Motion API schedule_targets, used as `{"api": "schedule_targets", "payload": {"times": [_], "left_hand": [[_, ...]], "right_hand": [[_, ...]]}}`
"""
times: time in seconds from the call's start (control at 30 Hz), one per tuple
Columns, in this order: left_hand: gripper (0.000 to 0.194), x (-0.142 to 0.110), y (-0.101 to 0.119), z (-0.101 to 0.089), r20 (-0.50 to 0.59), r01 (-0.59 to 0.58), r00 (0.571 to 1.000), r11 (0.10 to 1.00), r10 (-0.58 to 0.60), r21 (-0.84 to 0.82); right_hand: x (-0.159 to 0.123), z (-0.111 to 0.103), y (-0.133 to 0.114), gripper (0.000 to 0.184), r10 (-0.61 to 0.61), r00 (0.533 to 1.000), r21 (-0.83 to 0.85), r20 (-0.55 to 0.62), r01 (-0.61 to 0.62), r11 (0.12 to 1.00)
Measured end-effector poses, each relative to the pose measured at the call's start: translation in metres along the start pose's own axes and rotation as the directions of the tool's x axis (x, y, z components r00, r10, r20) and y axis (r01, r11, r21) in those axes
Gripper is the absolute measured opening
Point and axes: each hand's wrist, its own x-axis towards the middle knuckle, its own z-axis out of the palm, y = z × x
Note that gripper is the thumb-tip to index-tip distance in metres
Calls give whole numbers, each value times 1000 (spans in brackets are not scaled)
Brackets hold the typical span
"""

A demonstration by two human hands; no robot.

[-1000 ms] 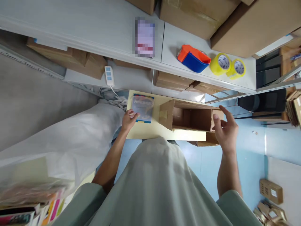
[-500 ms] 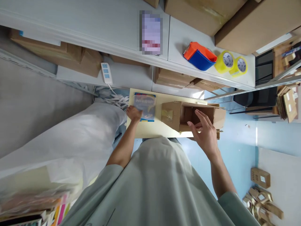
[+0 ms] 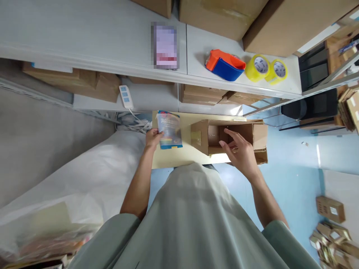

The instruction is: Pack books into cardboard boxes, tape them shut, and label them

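My left hand (image 3: 153,139) grips the left edge of a blue plastic-wrapped book (image 3: 169,130), tilted up off the small pale yellow table (image 3: 168,158). An open brown cardboard box (image 3: 259,136) lies on its side on the same table, to the right of the book. My right hand (image 3: 238,154) is at the box's open mouth, fingers spread and resting on its lower flap, holding nothing.
A white shelf (image 3: 112,45) above carries an orange-and-blue tape dispenser (image 3: 224,65), two yellow tape rolls (image 3: 266,69) and big cardboard cartons (image 3: 291,22). A power strip (image 3: 125,96) and flat cartons sit on the lower shelf. A white sack (image 3: 84,175) lies left; small boxes (image 3: 330,209) litter the blue floor.
My left hand has lifted the book's edge so it tilts up from the table. My right hand moved from the box's right end to its open mouth.
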Motion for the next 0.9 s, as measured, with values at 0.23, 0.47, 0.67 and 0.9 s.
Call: {"api": "schedule_targets", "payload": {"times": [0.23, 0.47, 0.67, 0.9], "left_hand": [[51, -90, 79, -59, -82, -173, 984, 938, 155, -302], [36, -217, 213, -75, -188, -581, 812, 800, 553, -153], [29, -283, 292, -21, -151, -775, 614, 628, 774, 69], [23, -301, 327, 67, 207, -831, 446, 317, 870, 457]], "right_hand": [[18, -14, 16, 53, -99, 994, 148, 34, 93, 985], [41, -69, 31, 48, -288, 955, 176, -66, 295, 939], [40, -144, 37, 46, -509, 783, 72, -358, 567, 821], [30, -179, 61, 48, -642, 721, -90, -261, 644, 760]]}}
